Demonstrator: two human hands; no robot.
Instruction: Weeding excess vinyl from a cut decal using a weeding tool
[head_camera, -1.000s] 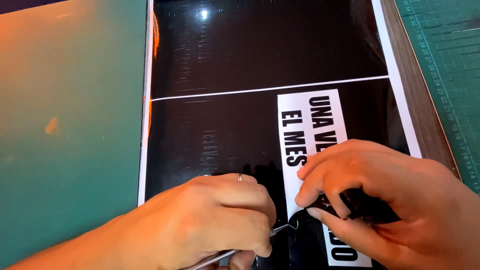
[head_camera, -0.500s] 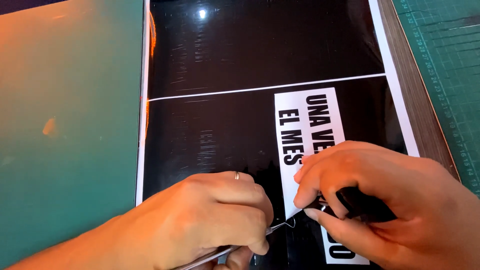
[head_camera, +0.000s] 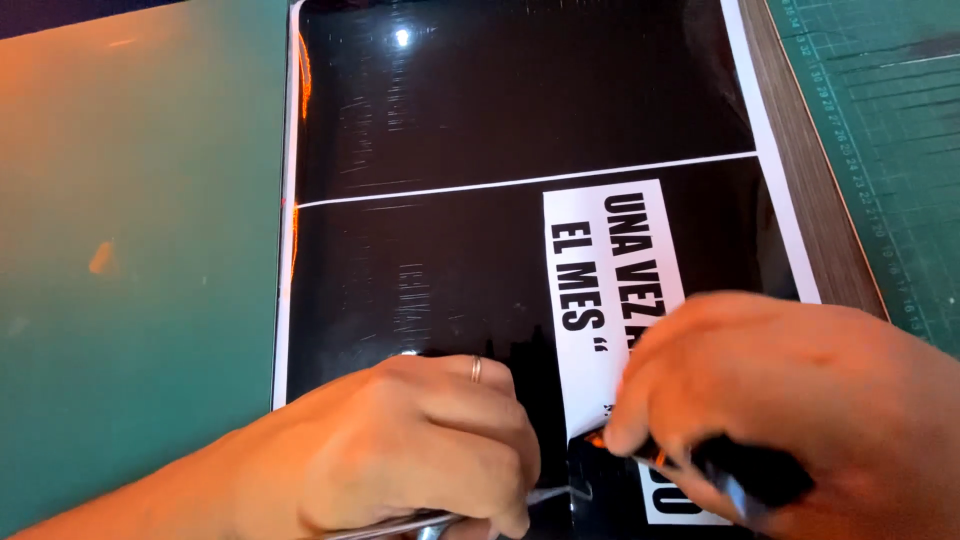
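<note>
From the head view we see a glossy black vinyl sheet with white borders (head_camera: 480, 250) lying flat on a teal-green surface (head_camera: 130, 250), with a green gridded cutting mat (head_camera: 890, 120) at the far right. Our left hand (head_camera: 400, 455) has its grip pressed together around a thin metal pick tool (head_camera: 545, 495). Our right hand (head_camera: 800, 400) pinches a lifted corner of the white label strip (head_camera: 590, 300) near the sheet's lower edge.
</note>
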